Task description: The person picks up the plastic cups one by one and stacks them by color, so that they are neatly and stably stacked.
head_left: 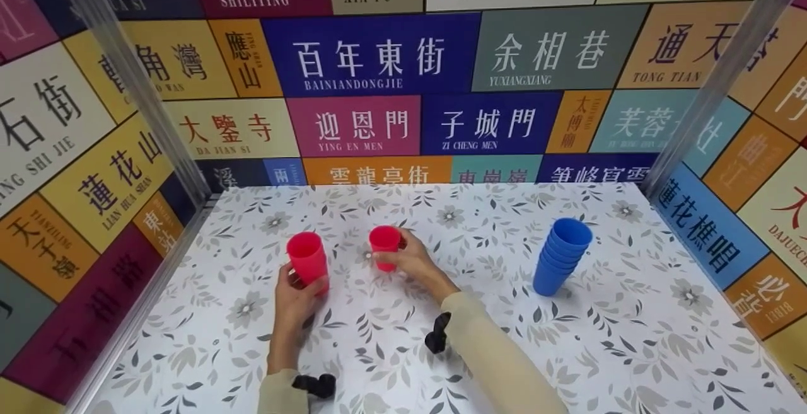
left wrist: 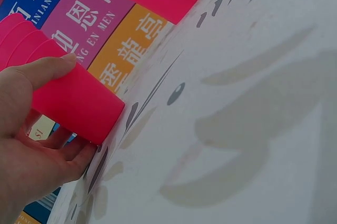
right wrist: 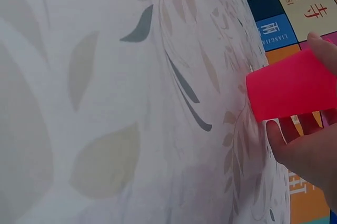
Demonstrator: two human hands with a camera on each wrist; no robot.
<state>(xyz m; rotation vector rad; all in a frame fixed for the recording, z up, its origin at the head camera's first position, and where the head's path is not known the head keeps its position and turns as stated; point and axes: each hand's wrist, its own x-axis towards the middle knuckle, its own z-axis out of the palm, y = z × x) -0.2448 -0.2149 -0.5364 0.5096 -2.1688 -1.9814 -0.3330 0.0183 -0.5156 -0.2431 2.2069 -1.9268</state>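
Presently, left hand (head_left: 295, 297) grips a stack of red cups (head_left: 308, 259) toward the table's (head_left: 391, 351) left edge; right hand (head_left: 413, 261) clasps a single red cup (head_left: 384, 246) just beside it, near centre.

Two red cup groups stood on the table: one stack (head_left: 307, 263), one single cup (head_left: 384, 245). One blue stack (head_left: 561, 255) too.

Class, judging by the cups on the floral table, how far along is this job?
Done: the blue cup stack stands nested, untouched. In hand: the left hand grips a stack of red cups; the right hand holds a single red cup apart from it. Left: both red lots remain separate.
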